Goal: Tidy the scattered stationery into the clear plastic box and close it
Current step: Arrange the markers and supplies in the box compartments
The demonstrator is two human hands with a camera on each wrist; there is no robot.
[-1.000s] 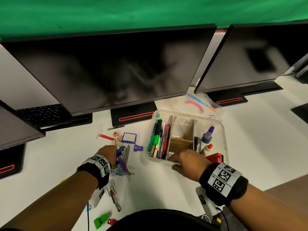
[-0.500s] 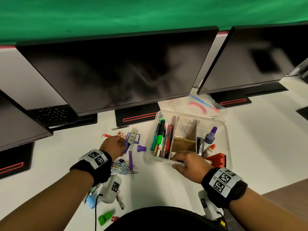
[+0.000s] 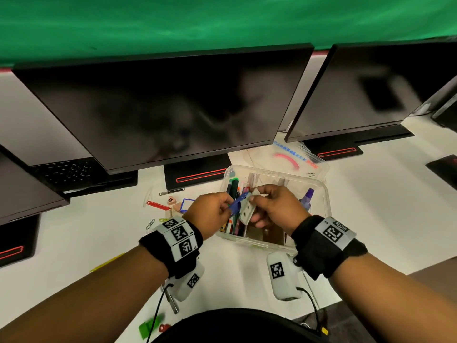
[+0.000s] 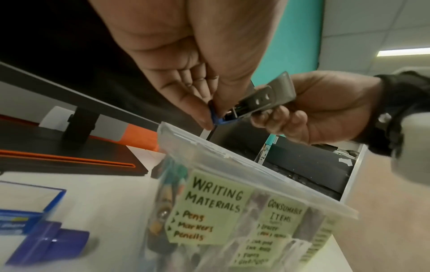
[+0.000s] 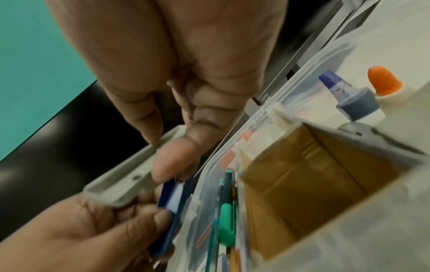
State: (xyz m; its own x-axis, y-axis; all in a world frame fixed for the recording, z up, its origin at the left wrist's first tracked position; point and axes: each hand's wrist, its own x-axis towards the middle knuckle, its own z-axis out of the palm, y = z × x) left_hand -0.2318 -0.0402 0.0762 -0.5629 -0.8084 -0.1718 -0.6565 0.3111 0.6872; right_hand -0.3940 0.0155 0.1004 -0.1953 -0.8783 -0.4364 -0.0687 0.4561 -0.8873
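On the white desk (image 3: pixel 371 219), under dark monitors (image 3: pixel 173 107), both hands meet above the clear plastic box (image 3: pixel 327 206). The left hand (image 3: pixel 210 216) pinches a blue clip (image 3: pixel 236 205); the right hand (image 3: pixel 277 209) grips a grey stapler (image 3: pixel 247 211). Beyond lies the lid (image 3: pixel 296 157).

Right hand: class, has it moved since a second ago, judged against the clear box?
Yes. The right hand has left the near rim of the box and risen over its middle, where it grips a grey stapler with the left hand.
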